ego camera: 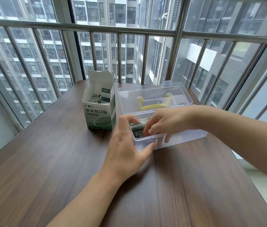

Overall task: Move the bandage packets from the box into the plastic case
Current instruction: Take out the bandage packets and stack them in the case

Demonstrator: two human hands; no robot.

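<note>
Bandage packets [139, 128]: stacked on edge at the left end of the clear plastic case, dark-and-white wrappers; more packets [99, 97] loose inside the open box.
Plastic case [187, 136]: transparent, on the bench, lid [154, 95] thrown back flat behind it; yellow handle [152, 106] seen through the lid.
Box [99, 112]: green-and-white carton with printed characters, upright just left of the case, top flaps raised.
Right hand [164, 122]: reaching down into the case, fingers curled onto the stacked packets; a firm grip or only pressing, cannot tell.
Left hand [126, 145]: wrapped round the case's near-left corner, thumb along the front wall, fingers curled over the left rim.
Bench [55, 169]: dark wood grain, carrying box and case.
Beyond: metal railing [129, 30], window glass, tall apartment blocks [31, 54] outside.
</note>
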